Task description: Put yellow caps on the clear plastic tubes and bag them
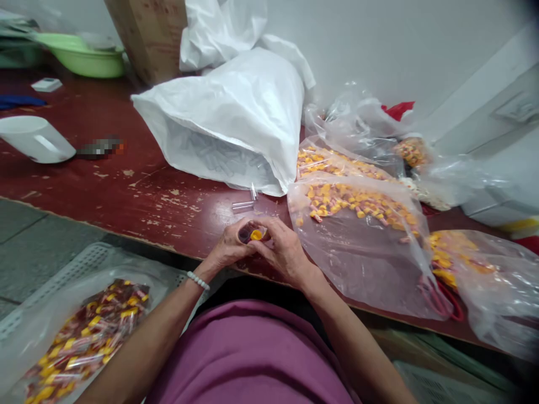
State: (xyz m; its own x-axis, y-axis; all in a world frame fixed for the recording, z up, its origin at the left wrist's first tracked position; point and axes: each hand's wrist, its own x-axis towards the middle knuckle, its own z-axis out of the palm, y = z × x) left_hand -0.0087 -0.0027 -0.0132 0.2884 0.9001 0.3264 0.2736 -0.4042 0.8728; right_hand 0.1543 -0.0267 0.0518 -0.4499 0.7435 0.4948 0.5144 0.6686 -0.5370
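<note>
A small clear tube with a yellow cap (255, 234) sits at the lower centre of the frame, pinched between both hands just above the near edge of the bench (126, 185). The left hand (229, 247) is closed around the tube's body, and the right hand (283, 249) has its fingers bent onto the capped end. Judging by this, the capping of one tube is in hand; seating the cap would call for a firm, straight press while the left hand steadies the tube.

Two empty clear tubes (244, 205) lie just beyond the hands. Right of centre, a thin crinkled plastic bag (366, 252) holds loose yellow caps (357, 205). At upper centre slumps a soft white sack (236, 123). At lower left, a grey mesh crate (84, 261) carries a bag of filled tubes (84, 336). The bench's red paint is chipped.
</note>
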